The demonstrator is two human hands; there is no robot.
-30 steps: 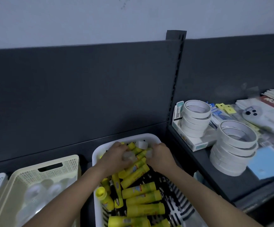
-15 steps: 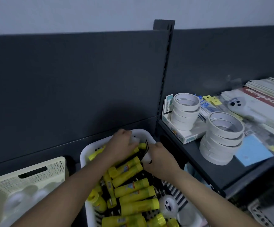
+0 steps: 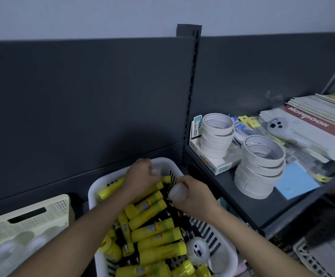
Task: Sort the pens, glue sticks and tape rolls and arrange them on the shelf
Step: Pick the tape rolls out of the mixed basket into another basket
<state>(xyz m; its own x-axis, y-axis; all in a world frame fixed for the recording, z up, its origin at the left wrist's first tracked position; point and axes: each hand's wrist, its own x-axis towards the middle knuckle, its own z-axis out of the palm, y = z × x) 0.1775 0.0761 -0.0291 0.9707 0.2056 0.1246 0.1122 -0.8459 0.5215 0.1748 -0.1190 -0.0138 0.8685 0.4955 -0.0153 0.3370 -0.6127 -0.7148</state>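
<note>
left hand [image 3: 140,181] and right hand [image 3: 197,198]: bare. both forearms: bare along their whole visible length.

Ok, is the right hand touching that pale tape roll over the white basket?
Touching. In the head view the right hand has its fingers curled round the pale tape roll, holding it over the white basket.

Your white basket [image 3: 92,196] is smooth, slotted plastic, and the yellow glue sticks [image 3: 152,229] in it are glossy plastic. The shelf [image 3: 248,208] looks like matt dark metal, and its stacked tape rolls [image 3: 260,176] look matt and papery.
</note>
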